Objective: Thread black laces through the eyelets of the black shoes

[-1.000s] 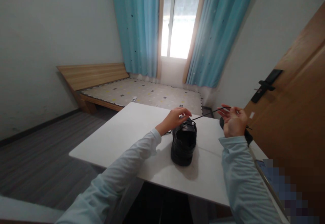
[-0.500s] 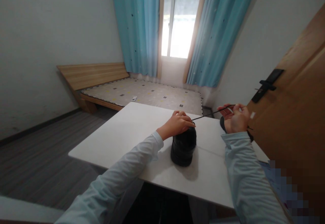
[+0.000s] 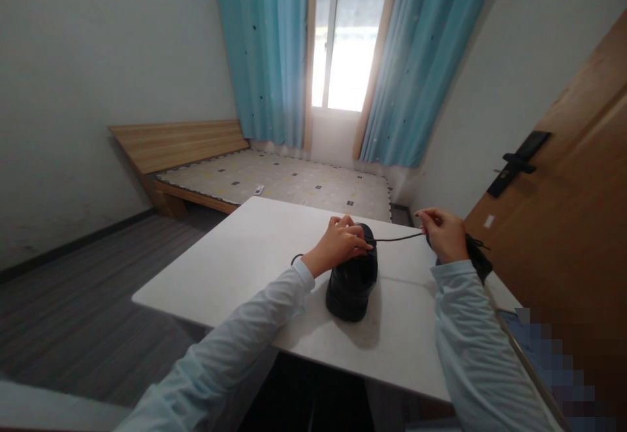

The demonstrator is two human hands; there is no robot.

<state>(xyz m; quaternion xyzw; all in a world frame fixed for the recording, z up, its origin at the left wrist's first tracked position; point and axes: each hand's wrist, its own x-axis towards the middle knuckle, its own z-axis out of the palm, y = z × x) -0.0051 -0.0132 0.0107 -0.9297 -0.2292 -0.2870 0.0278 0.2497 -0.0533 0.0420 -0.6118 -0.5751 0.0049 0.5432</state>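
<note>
A black shoe (image 3: 350,295) stands on the white table (image 3: 225,255), its heel towards me. Across the top of it lies my left hand (image 3: 341,244), its curled fingers gripping the shoe around the opening and hiding part of the lacing. From there a black shoelace (image 3: 399,240) runs right, sagging slightly, to my right hand (image 3: 445,232), which pinches it between thumb and fingers. A short loop of dark lace (image 3: 295,259) shows by my left wrist. Partly behind my right hand is a second black item (image 3: 482,263) with loose laces, apparently the other shoe.
Beyond the table is a bed (image 3: 294,174) with a patterned mattress and a small white object (image 3: 259,189) on it. A wooden door (image 3: 578,177) with a black handle (image 3: 518,163) stands at right. Blue curtains (image 3: 274,59) flank the window.
My right hand has turned over and come slightly left and lower. The lace, taut and rising before, now hangs nearly level. The shoe has shifted slightly; my left hand stays on it.
</note>
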